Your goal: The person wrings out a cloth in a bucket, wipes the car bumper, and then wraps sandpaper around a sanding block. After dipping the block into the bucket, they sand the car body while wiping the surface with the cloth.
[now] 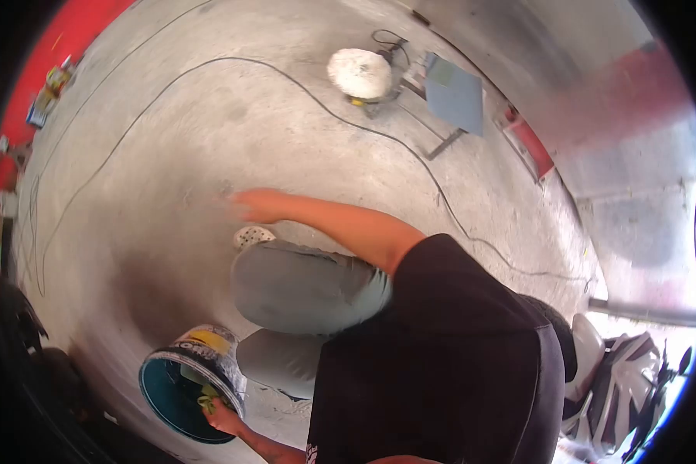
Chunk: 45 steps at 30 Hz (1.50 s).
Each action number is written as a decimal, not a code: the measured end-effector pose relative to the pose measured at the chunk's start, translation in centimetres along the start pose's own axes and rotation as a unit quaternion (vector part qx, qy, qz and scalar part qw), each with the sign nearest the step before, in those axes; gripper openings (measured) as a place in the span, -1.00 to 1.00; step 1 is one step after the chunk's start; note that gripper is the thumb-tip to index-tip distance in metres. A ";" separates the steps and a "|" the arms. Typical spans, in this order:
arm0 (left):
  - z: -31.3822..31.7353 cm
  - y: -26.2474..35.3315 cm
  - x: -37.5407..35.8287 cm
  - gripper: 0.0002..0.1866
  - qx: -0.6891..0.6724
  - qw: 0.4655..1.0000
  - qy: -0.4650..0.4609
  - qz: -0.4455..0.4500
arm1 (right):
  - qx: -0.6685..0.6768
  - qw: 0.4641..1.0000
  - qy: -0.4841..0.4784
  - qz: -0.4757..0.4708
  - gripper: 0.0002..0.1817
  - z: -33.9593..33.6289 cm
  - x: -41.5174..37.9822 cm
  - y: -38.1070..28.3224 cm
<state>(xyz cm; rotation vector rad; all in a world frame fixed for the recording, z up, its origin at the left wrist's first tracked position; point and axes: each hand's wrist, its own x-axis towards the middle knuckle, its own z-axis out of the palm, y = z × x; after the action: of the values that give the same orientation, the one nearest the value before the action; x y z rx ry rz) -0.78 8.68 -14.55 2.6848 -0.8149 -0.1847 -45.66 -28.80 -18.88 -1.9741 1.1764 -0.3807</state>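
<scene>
My left hand [223,417] is at the mouth of a bucket [236,379] with a teal inside and a yellow-and-black label. Its fingers are closed on a yellow-green cloth-like piece [206,399], whose exact kind I cannot make out. My right hand [259,206] reaches out over the concrete floor, past my grey-clad knees [301,290]. Motion blurs its fingers, and nothing shows in it. Just below that hand, a pale rounded thing dotted with holes [253,237], resembling a clog's toe, sticks out beyond my knee.
A long dark cable [309,94] snakes across the floor. At the back stand a machine with a round white fluffy pad [359,73] and a grey sheet [455,94]. Bottles [54,81] line the red left side. Motorbike-like bodywork [619,387] is behind me.
</scene>
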 end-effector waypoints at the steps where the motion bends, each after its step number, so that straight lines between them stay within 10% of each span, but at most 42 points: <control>1: -0.1 -0.2 0.3 -0.40 0.007 1.000 -0.018 0.009 | -0.047 0.981 -0.085 0.170 -0.38 -1.0 -5.0 3.0; 5: -1.0 1.9 -0.3 -0.43 0.067 0.996 -0.056 -0.004 | -0.140 0.875 -0.194 0.422 -0.14 0.6 -27.3 12.9; 11: -0.1 0.1 0.7 -0.48 0.059 0.995 -0.045 0.061 | -0.140 0.833 0.259 0.468 -0.46 -10.1 -33.0 18.0; 16: -0.3 0.6 0.4 -0.42 0.080 0.996 -0.021 0.010 | -0.188 0.767 0.438 0.430 -0.56 -25.4 -26.9 21.0; 23: 0.2 -5.9 5.9 -0.25 0.070 0.976 -0.148 0.142 | -0.111 0.660 0.500 0.550 -0.27 -35.8 -22.3 28.2; 24: 3.2 -5.2 5.3 -0.63 0.215 0.962 0.116 -0.122 | -0.101 0.646 0.497 0.570 -0.26 -36.2 -21.9 28.9; 35: 0.5 -3.9 2.6 -0.59 0.259 0.965 -0.037 -0.005 | -0.126 0.638 0.430 0.626 -0.34 -36.5 -22.6 32.8; 38: 0.4 -4.6 3.2 -0.57 0.257 0.965 -0.043 0.003 | -0.082 0.573 0.555 0.597 -0.30 -36.2 -22.8 32.5; 45: -0.2 -3.6 3.4 -0.54 0.262 0.963 -0.057 0.030 | 0.034 0.576 0.503 0.643 -0.03 -37.8 -24.3 36.9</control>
<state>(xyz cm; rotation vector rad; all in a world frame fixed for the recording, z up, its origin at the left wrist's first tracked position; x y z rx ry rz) 3.95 9.65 -15.73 3.1573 -1.1093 -0.1237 -103.38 -35.90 -19.21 -0.1785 2.8145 -0.7024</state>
